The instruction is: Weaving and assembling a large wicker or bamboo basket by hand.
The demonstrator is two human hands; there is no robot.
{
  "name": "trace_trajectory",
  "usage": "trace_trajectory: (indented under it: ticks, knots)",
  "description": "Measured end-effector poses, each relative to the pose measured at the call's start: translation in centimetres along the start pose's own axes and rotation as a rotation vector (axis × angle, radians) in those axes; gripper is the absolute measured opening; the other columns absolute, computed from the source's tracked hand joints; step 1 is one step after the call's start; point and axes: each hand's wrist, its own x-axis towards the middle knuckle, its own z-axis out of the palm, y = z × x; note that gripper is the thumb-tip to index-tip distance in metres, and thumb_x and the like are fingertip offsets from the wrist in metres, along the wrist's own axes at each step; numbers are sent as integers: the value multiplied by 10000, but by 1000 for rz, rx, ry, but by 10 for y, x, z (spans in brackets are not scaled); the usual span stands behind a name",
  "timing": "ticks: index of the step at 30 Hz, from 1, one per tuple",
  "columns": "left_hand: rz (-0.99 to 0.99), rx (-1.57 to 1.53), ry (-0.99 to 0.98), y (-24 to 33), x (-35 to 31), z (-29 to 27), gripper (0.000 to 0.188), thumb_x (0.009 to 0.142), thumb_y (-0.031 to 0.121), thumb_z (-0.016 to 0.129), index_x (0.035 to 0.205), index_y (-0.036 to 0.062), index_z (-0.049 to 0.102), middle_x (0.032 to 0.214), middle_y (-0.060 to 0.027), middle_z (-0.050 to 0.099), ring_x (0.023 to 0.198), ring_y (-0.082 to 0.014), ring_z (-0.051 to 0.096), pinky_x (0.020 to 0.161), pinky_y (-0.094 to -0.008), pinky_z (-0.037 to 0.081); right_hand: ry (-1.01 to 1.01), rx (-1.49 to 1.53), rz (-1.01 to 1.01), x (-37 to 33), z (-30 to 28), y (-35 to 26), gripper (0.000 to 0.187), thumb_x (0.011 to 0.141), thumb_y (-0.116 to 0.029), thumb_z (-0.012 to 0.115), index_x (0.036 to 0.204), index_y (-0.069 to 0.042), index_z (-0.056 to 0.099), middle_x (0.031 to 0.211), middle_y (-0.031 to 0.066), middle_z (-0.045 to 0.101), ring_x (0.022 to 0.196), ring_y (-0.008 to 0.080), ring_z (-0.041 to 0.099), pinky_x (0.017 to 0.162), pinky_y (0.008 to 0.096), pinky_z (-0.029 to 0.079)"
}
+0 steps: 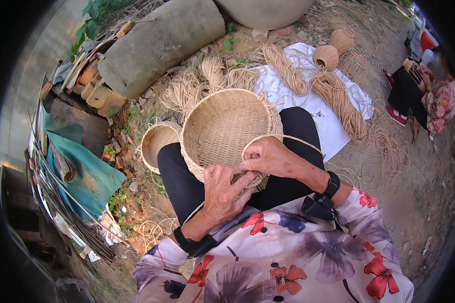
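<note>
A round woven straw basket [226, 120] rests tilted on my lap, its open mouth toward me and a braided edge around it. My left hand [226, 191] grips the near rim, fingers bent over the edge and thumb toward the other hand. Close beside it, my right hand [269, 155] is closed in a pinch on a pale straw cord [304, 141], which loops over the wrist and trails off to the right. The fingertips of both hands nearly meet at the rim; the exact spot where the cord meets the weave is hidden by them.
A smaller woven basket [159, 144] sits left of my knee. Bundles of cord [338, 103] lie on a white cloth [333, 144], near two small round woven pots [326, 57]. A concrete pipe [162, 45] lies far left, above a green sheet [86, 166]. Another person [437, 98] sits at right.
</note>
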Motion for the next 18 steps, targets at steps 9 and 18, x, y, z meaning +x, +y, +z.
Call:
trace_trajectory:
  ticks: [9, 18]
  knots:
    - [-64, 12, -129, 12, 4, -1, 357, 672, 165, 789, 1021, 168, 708, 850, -22, 519, 825, -234, 499, 725, -390, 350, 212, -133, -70, -29, -6, -9, 318, 813, -283, 671, 687, 6, 624, 575, 134, 575, 524, 185, 559, 519, 359, 442]
    - [-488, -435, -698, -1, 45, -17, 277, 797, 132, 624, 1030, -11, 669, 877, -162, 686, 771, -326, 655, 687, -396, 521, 118, 1086, 467, -86, 35, 22, 154, 878, -87, 664, 1001, -73, 572, 790, 37, 637, 600, 70, 591, 496, 210, 458]
